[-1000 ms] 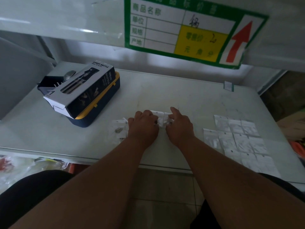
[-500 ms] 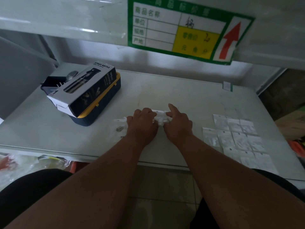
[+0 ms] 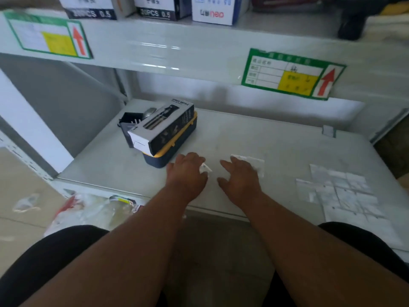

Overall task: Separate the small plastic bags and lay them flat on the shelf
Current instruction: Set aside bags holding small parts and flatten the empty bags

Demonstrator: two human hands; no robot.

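Observation:
My left hand (image 3: 187, 171) sits on the white shelf (image 3: 254, 138), its fingers curled on a small bunch of clear plastic bags (image 3: 205, 168) that pokes out at its right side. A little to the right, my right hand (image 3: 240, 177) holds one clear small plastic bag (image 3: 254, 161), which sticks out beyond the fingers, low over the shelf; the grip itself is hidden. A gap separates the two hands. Several small bags (image 3: 338, 191) lie flat in rows at the right of the shelf.
A spray bottle box (image 3: 161, 127) lies on a blue and yellow case (image 3: 177, 145) just left of my left hand. The upper shelf edge (image 3: 177, 52) with green price labels (image 3: 292, 74) hangs overhead. Crumpled plastic (image 3: 88, 209) lies below the shelf's front edge.
My hands have pulled apart: the right hand moved right with one bag, the left kept the bunch. The view has swung up and right, showing the upper shelf.

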